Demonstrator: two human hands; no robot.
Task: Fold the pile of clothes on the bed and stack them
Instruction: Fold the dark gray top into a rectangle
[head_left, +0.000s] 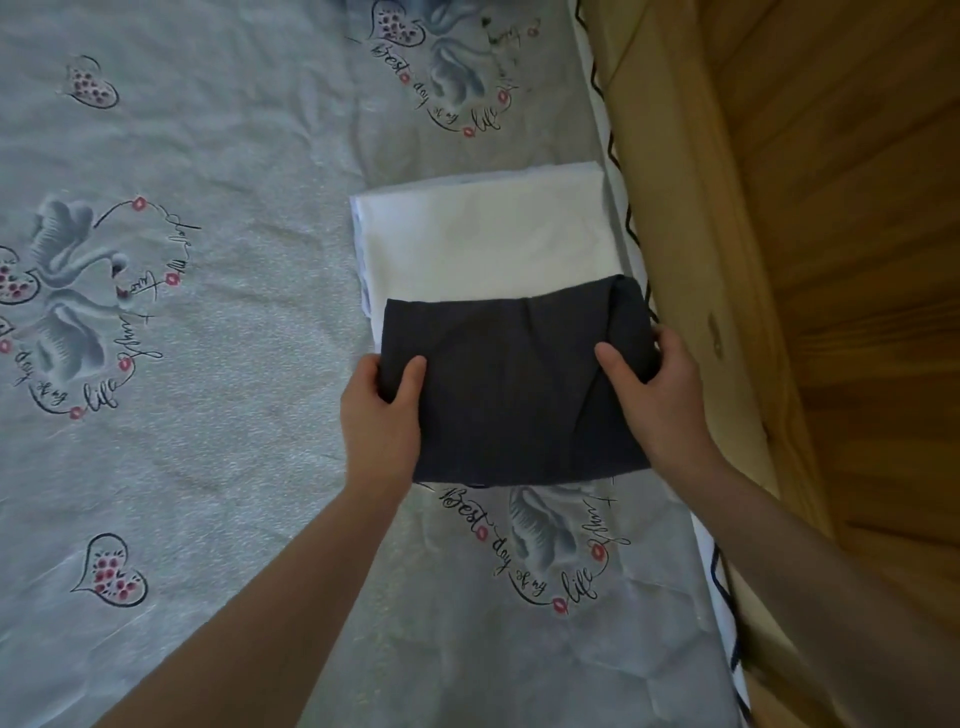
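Observation:
A folded dark grey garment is held between both hands over the bed. My left hand grips its left edge, thumb on top. At its right edge my right hand grips it the same way, thumb across the top. Just beyond it lies a folded white garment flat on the bed; the dark piece overlaps the white one's near edge. Whether the dark garment rests on the white one or hangs above it, I cannot tell.
The grey bedspread with swan and heart prints stretches to the left and toward me. A wooden bed frame and wall run along the right side, close to the folded clothes.

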